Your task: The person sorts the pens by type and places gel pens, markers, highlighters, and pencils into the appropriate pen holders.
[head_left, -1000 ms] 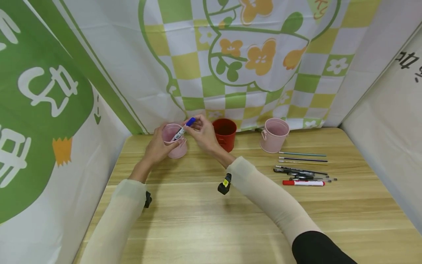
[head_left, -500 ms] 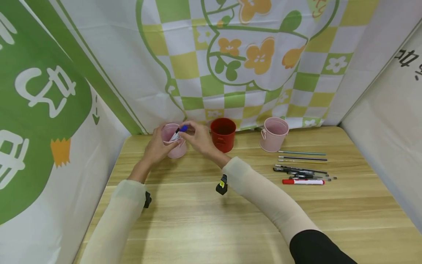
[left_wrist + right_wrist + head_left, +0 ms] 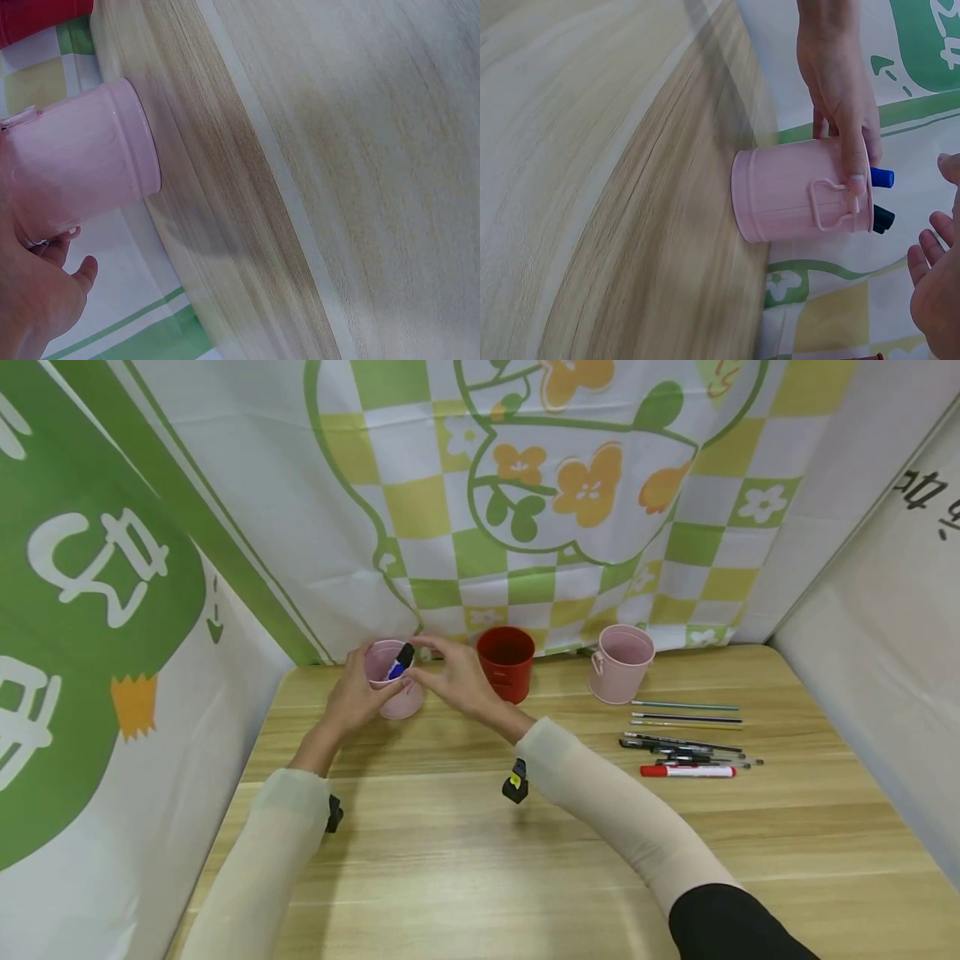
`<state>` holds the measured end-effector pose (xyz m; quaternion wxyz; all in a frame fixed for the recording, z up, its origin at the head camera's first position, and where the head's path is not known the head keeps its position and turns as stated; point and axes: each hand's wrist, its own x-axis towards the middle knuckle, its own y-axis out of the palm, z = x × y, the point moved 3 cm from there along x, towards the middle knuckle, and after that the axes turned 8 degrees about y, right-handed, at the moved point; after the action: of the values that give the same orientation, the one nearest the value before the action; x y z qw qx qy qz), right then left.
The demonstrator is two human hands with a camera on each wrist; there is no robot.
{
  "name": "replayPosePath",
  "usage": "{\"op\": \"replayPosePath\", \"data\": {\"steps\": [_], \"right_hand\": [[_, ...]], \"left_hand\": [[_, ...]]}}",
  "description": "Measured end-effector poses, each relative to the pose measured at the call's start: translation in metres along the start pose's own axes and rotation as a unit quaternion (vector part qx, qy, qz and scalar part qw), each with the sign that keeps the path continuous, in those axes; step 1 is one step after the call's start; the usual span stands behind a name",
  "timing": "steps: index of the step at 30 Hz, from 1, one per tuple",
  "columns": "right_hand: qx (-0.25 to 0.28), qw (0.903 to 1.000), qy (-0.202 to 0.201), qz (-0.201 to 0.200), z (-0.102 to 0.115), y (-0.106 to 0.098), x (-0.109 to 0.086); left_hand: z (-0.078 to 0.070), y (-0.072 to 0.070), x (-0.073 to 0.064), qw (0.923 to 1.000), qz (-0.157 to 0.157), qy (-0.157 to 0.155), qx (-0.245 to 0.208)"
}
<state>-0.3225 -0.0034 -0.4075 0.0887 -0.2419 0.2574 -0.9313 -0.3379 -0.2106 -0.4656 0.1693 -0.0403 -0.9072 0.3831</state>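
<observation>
Left hand (image 3: pixel 355 695) – clamped on pink bucket (image 3: pixel 780 195). Right hand (image 3: pixel 462 681) – fingers apart, gripping nothing. Blue marker (image 3: pixel 883 178), just released, now inside pink bucket near right hand, beside black marker (image 3: pixel 883 219); insertion apparently complete.

Large white characters (image 3: pixel 97 568) on the green left hanging (image 3: pixel 82 727), a dashed arrow (image 3: pixel 215 628) nearby, black characters (image 3: pixel 921 489) on the right hanging (image 3: pixel 862 652), cropped orange lettering (image 3: pixel 722 385) on the checked back hanging (image 3: pixel 531 586), none surely legible
</observation>
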Motion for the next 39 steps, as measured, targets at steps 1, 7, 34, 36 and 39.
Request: {"op": "replayPosePath", "data": {"steps": [1,7,34,36,39], "right_hand": [[-0.001,1.0000,-0.005,-0.001,0.000,-0.001,0.000],[-0.011,0.9991,-0.041,-0.003,0.001,-0.004,-0.003],[-0.036,0.9904,-0.123,0.052,0.019,-0.034,-0.030],[-0.036,0.9897,-0.128,0.052,0.020,-0.037,-0.032],[-0.036,0.9890,-0.134,0.052,0.019,-0.042,-0.035]], "left_hand": [[0.000,0.000,0.000,1.0000,0.001,0.001,-0.002],[-0.001,-0.001,0.001,1.0000,-0.001,0.007,-0.005],[-0.001,0.000,0.001,0.9997,-0.014,0.009,-0.015],[-0.002,0.000,0.000,0.9998,-0.012,0.007,-0.012],[-0.003,0.000,0.000,0.9999,-0.011,0.004,-0.006]]}}
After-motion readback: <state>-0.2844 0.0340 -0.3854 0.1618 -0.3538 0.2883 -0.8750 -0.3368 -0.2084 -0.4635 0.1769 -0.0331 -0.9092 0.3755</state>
